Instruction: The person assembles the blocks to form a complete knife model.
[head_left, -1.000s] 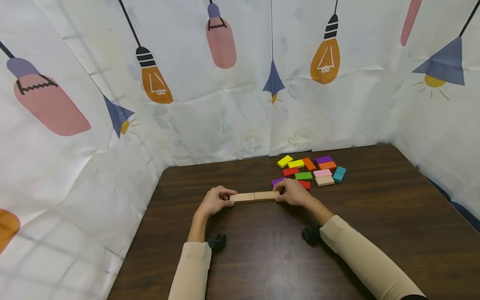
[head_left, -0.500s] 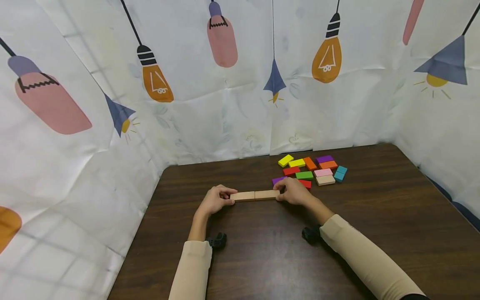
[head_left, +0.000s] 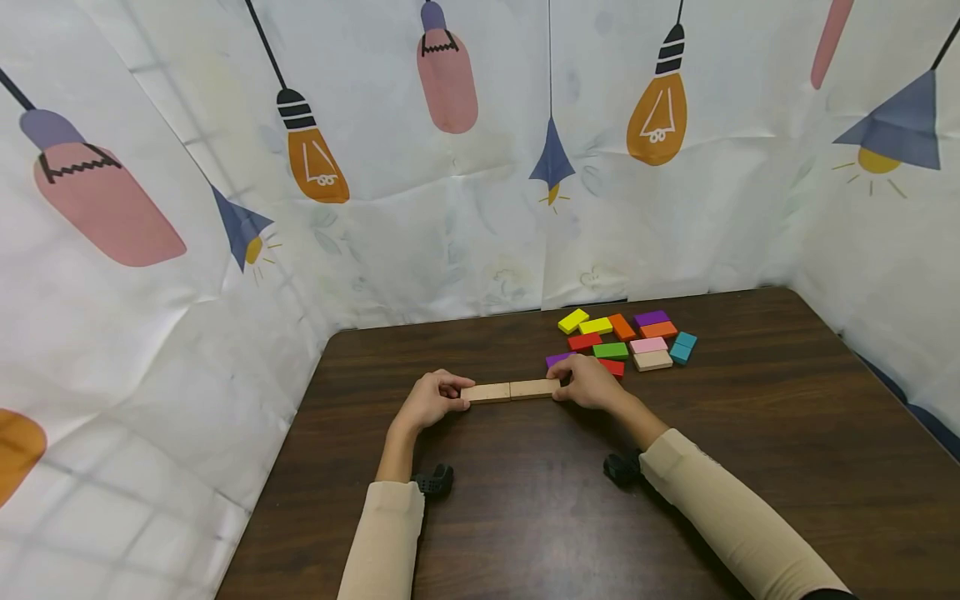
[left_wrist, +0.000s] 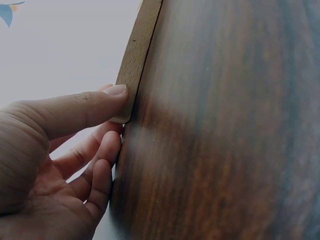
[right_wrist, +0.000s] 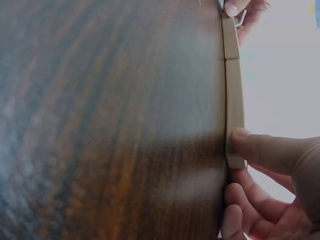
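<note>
Head view: on the table (head_left: pixel 510 517), our left hand (head_left: pixel 427 403) pinches the outer end of the left plain block (head_left: pixel 488 393), our right hand (head_left: pixel 590 383) that of the right plain block (head_left: pixel 534 388), the two lying end to end. We judge them light, stiff and best held by those ends. Coloured blocks (head_left: pixel 610 351) lie beyond, before the printed fabric (head_left: pixel 405 258).
</note>
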